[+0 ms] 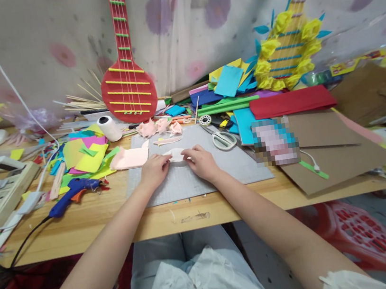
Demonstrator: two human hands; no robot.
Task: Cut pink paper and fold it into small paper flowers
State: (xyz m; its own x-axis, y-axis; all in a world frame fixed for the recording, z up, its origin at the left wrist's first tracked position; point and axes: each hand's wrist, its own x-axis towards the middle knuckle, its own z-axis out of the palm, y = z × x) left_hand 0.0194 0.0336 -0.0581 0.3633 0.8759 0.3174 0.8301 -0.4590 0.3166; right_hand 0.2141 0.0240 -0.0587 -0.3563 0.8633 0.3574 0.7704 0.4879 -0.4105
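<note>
A small whitish piece of paper (177,155) is stretched between my two hands over the grey cutting mat (198,184). My left hand (155,171) pinches its left end, and my right hand (201,163) grips the right end. Just behind them lie a thin pale pink strip (168,141) and crumpled pale pink paper pieces (156,127). To the left of my left hand rests a flat pale pink sheet (130,157). Scissors (224,140) with pale handles lie to the right of my right hand, beside a small roll (205,120).
At left are a blue glue gun (74,193), a power strip (7,199), paper scraps (86,154) and a thread spool (109,128). A red lute-shaped craft (129,93) and a yellow-flowered one (285,50) stand behind. Brown cardboard (342,161) overhangs the front edge at right.
</note>
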